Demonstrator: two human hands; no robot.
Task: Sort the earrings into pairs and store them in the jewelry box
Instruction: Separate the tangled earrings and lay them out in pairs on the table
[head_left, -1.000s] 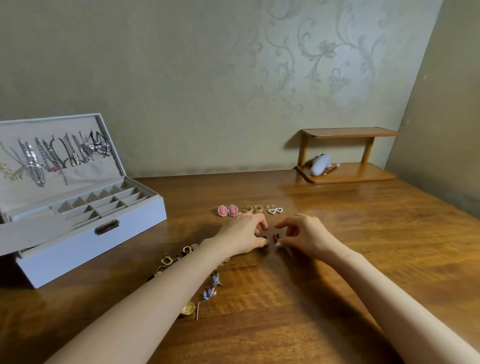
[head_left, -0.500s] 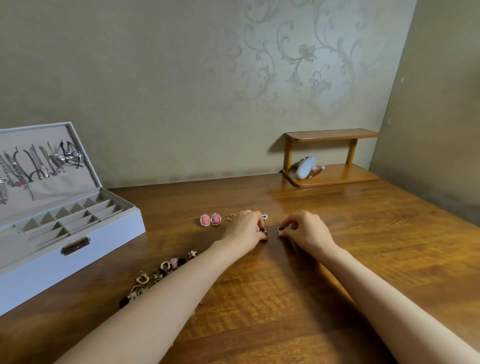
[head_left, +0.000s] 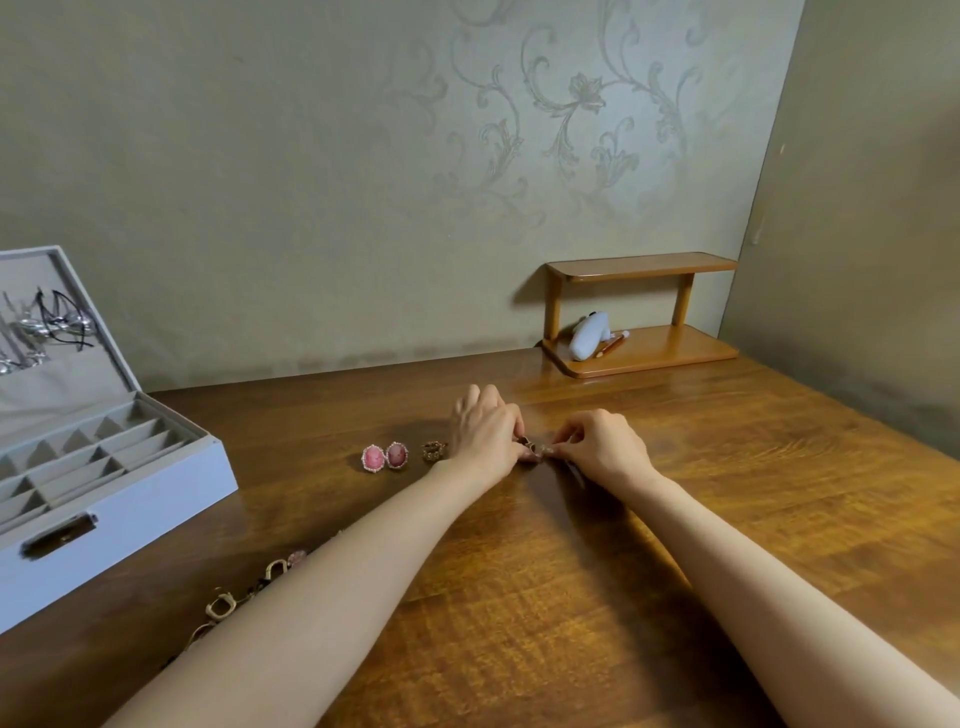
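Wooden table (head_left: 727, 519): brown, glossy; sorted row sits mid-frame, left of centre.
Change: both hands have slid up-frame to the row's right end, meeting over a small dark earring pair (head_left: 535, 448).
Left hand (head_left: 485, 434): fingers curled together, pinching that pair.
Right hand (head_left: 602, 447): fingertips pinched on the same pair.
Sorted: pink oval earrings (head_left: 384, 457), gold filigree earrings (head_left: 434, 450) just beside.
Unsorted: gold-toned earring pile (head_left: 244, 592), lower left, partly hidden by forearm.
Box: open white jewelry box (head_left: 130, 499), far left, compartments look empty.
Meaning: likely another pair joining row; storing not yet started.
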